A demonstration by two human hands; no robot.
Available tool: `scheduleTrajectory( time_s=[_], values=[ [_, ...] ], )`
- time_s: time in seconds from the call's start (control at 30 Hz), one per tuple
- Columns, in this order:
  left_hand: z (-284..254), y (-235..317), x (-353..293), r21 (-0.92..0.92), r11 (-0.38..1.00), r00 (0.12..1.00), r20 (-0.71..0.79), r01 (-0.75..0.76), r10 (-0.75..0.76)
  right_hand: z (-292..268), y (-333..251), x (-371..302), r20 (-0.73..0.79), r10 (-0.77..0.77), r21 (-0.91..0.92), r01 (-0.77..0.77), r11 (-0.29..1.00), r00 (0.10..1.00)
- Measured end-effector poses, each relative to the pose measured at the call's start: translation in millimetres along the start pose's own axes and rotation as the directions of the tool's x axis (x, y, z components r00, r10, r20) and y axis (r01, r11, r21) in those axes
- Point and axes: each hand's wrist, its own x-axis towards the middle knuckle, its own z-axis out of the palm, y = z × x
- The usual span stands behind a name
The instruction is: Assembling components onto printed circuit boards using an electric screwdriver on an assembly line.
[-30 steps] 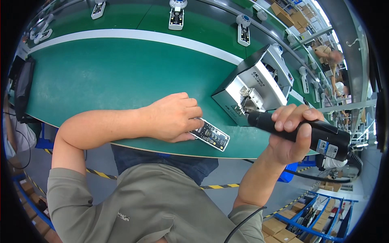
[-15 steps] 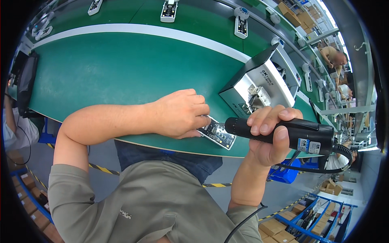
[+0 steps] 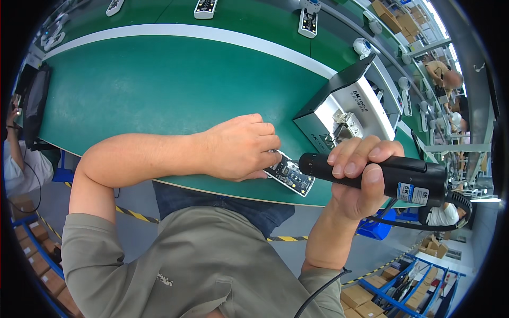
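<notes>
My left hand [image 3: 243, 149] is closed on the near end of a white-cased device with an exposed dark circuit board [image 3: 292, 176], close to the bench's front edge. Its fingertips are partly hidden behind the knuckles. In my right hand [image 3: 356, 177] is a black electric screwdriver [image 3: 408, 177], held nearly level with its nose pointing left over the board. The tip lies near the board's upper edge; whether it touches a screw I cannot tell. A cable runs from the tool's rear end.
Beyond the right hand stands a black and silver screw feeder [image 3: 366, 108]. Along the far side, a green conveyor [image 3: 254, 26] carries several similar devices [image 3: 308, 24]. A dark bag-like object [image 3: 37, 103] sits at the left edge. Other people work at both sides.
The devices on the conveyor have shifted left relative to the bench. My hands, the device and the screwdriver sit slightly further right in the picture, and both grips look the same.
</notes>
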Motion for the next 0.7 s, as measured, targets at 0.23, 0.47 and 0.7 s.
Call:
scheduleTrajectory(
  time_s=[0.23,0.47,0.7],
  values=[
    [0.0,-1.3,1.9,-0.011,1.0,1.0,-0.004,-0.004,0.004,-0.5,0.0,2.5,0.011,0.068,-0.006,-0.068,0.998,0.998],
    [2.6,0.3,-2.7,-0.017,1.0,1.0,-0.026,-0.001,0.0,-18.0,-38.2,7.5,-0.093,-0.038,-0.018,0.037,0.999,0.995],
    [-0.3,0.7,-0.9,-0.016,1.0,1.0,-0.005,-0.006,0.006,-39.7,-54.6,23.9,-0.004,-0.24,-0.252,0.231,0.94,0.971]
  ],
)
